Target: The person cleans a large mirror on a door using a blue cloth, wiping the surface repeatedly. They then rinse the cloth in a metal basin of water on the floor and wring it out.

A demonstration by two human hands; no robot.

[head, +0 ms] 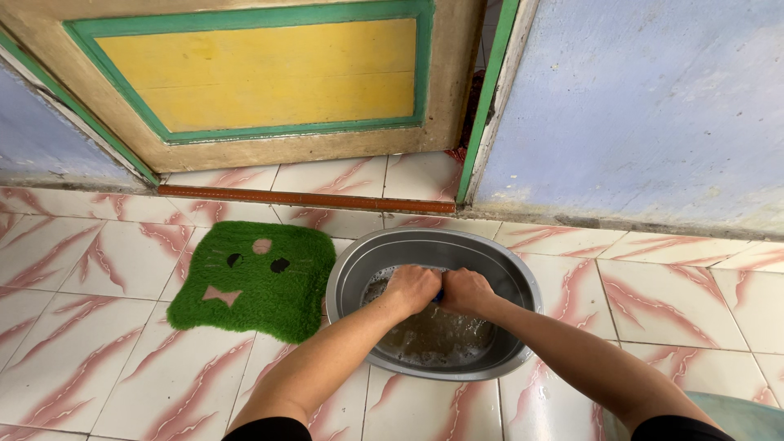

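Scrubbing well here, I judge, means keeping both fists low over the suds so nothing slops out. Going left to right: one green mat (pixel 255 280) on the tiled floor (pixel 90 327), then one grey basin (pixel 356 265) just beside it, holding soapy water. My left hand (pixel 412 287) and right hand (pixel 465 291) meet over it, both curled tight around something small and blue (pixel 439 296); what it is, I cannot tell. One yellow-panelled door (pixel 261 73) stands far behind.
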